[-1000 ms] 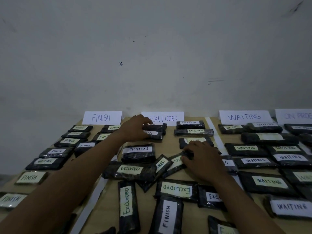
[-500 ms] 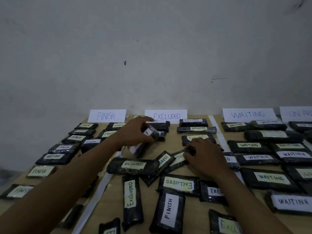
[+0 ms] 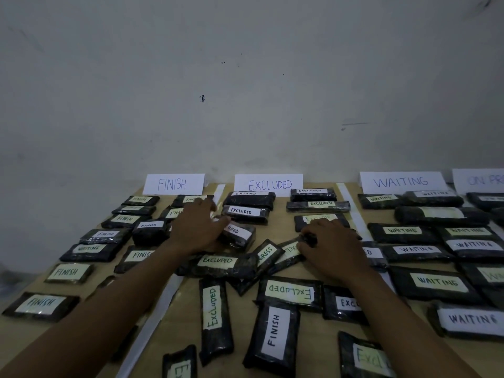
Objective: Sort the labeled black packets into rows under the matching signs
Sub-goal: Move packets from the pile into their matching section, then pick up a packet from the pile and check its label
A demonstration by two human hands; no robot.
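Our right grip (image 3: 332, 249) curls its fingers round the far end of the tilted EXCLUDED packet (image 3: 289, 253) on the bench (image 3: 316, 331). Farther left, our left grip (image 3: 196, 227) lies spread, fingertips touching a second packet (image 3: 241, 233) just to its right. Beyond both stands the EXCLUDED sign (image 3: 268, 184).

Behind, a plain grey-white wall (image 3: 245, 77), marked by a small dark speck (image 3: 202, 98) near the middle, a faint scuff (image 3: 354, 124) further right and a dark smudge (image 3: 485, 2) in the top right corner. Below, a tan wooden table (image 3: 316, 350), crossed front to back by a left white strip (image 3: 152, 323) and a right white strip (image 3: 351, 211), well apart.
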